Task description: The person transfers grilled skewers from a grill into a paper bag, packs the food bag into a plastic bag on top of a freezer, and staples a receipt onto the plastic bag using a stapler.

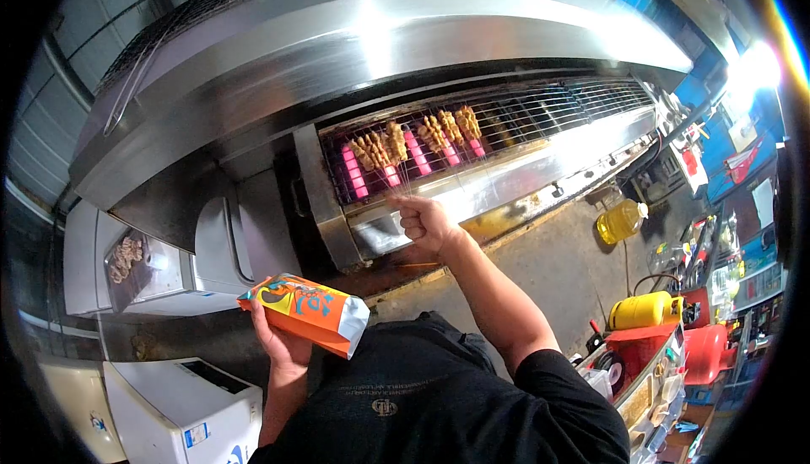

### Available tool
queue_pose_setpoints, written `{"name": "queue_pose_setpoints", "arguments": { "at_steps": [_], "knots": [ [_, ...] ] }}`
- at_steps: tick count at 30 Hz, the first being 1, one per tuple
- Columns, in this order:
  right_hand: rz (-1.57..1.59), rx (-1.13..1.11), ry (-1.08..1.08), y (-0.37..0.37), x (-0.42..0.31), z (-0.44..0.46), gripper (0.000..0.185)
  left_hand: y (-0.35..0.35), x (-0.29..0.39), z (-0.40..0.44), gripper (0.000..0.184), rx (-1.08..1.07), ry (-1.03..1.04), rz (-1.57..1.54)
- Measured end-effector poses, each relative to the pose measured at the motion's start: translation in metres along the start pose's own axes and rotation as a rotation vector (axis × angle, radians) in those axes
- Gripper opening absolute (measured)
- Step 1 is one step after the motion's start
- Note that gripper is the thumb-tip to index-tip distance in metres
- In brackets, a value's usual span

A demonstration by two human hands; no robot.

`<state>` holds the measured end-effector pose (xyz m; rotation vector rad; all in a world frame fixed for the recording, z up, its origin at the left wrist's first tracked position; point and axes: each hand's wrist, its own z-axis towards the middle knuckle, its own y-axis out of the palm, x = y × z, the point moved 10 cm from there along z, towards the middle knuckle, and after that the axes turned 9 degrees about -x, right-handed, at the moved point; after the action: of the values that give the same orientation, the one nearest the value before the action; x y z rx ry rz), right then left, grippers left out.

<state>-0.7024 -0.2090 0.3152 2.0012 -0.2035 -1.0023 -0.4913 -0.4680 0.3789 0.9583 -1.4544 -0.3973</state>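
Near the front left of the grill [557,150], my right hand [424,222] has its fingers closed around the thin ends of metal skewers. Meat skewers [377,150] in that left group lie on the grate above glowing pink-red burners [354,171]. More meat skewers [449,129] lie a little to the right, their thin ends pointing toward me. Lower left, my left hand [285,348] holds an orange paper bag [308,308] with a blue and yellow print, tilted over to the right. The fingers behind the bag are partly hidden.
A steel hood [371,51] spans above the grill. At left, a tray [139,274] holds food on a white appliance. An oil bottle [621,222] stands on the floor at right, with yellow [644,311] and red [709,353] gas cylinders farther down.
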Motion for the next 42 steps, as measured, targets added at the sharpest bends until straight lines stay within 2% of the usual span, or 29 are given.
{"name": "queue_pose_setpoints", "arguments": {
  "at_steps": [3, 5, 8, 12, 15, 17, 20, 22, 25, 28, 30, 32, 34, 38, 40, 41, 42],
  "knots": [
    [0.039, -0.018, 0.041, -0.009, 0.014, 0.006, 0.021, -0.007, -0.002, 0.002, 0.059, -0.001, -0.022, -0.037],
    [-0.009, 0.168, 0.001, -0.013, 0.014, -0.006, 0.020, -0.009, 0.001, 0.002, 0.059, 0.005, -0.012, -0.008],
    [-0.053, 0.245, -0.073, -0.012, 0.012, -0.010, 0.019, -0.007, 0.000, 0.004, 0.060, 0.002, -0.007, 0.018],
    [-0.109, 0.237, -0.148, -0.013, 0.006, -0.003, 0.020, 0.009, -0.001, 0.004, 0.057, 0.007, -0.025, 0.047],
    [-0.030, 0.273, -0.206, -0.019, 0.007, -0.005, 0.018, 0.006, -0.010, 0.011, 0.057, -0.037, -0.051, -0.022],
    [-0.177, 0.402, -0.276, -0.024, -0.002, -0.015, 0.020, 0.010, -0.011, 0.015, 0.056, -0.046, -0.039, -0.005],
    [-0.221, 0.384, -0.277, -0.028, 0.001, -0.010, 0.021, 0.001, -0.020, 0.015, 0.056, -0.034, -0.071, -0.005],
    [-0.247, 0.402, -0.254, -0.028, -0.002, -0.018, 0.028, 0.004, -0.024, 0.018, 0.056, -0.037, -0.103, -0.023],
    [-0.208, 0.333, -0.116, -0.017, 0.003, -0.043, 0.037, 0.016, -0.018, 0.018, 0.055, -0.019, -0.043, 0.012],
    [-0.260, 0.343, -0.079, -0.043, 0.006, -0.068, 0.036, 0.014, -0.019, 0.021, 0.059, -0.014, -0.019, -0.044],
    [-0.279, 0.323, -0.077, -0.069, 0.003, -0.086, 0.039, 0.015, -0.018, 0.016, 0.058, -0.008, -0.044, 0.031],
    [-0.189, 0.273, -0.139, -0.078, -0.009, -0.101, 0.043, 0.011, -0.021, 0.018, 0.057, 0.017, -0.010, 0.017],
    [-0.174, 0.230, -0.235, -0.074, -0.031, -0.114, 0.058, 0.009, -0.025, 0.019, 0.057, 0.038, 0.020, 0.006],
    [-0.103, 0.221, -0.386, -0.069, -0.066, -0.116, 0.070, 0.025, -0.036, 0.019, 0.052, 0.007, 0.037, -0.037],
    [0.164, 0.381, -0.374, -0.099, -0.065, -0.112, 0.078, 0.042, -0.039, 0.015, 0.053, 0.015, 0.029, -0.023],
    [0.159, 0.517, -0.356, -0.109, -0.065, -0.114, 0.081, 0.054, -0.039, 0.012, 0.055, 0.029, 0.016, 0.007],
    [0.163, 0.517, -0.357, -0.109, -0.070, -0.115, 0.081, 0.061, -0.040, 0.010, 0.058, 0.044, 0.003, 0.037]
  ]
}}
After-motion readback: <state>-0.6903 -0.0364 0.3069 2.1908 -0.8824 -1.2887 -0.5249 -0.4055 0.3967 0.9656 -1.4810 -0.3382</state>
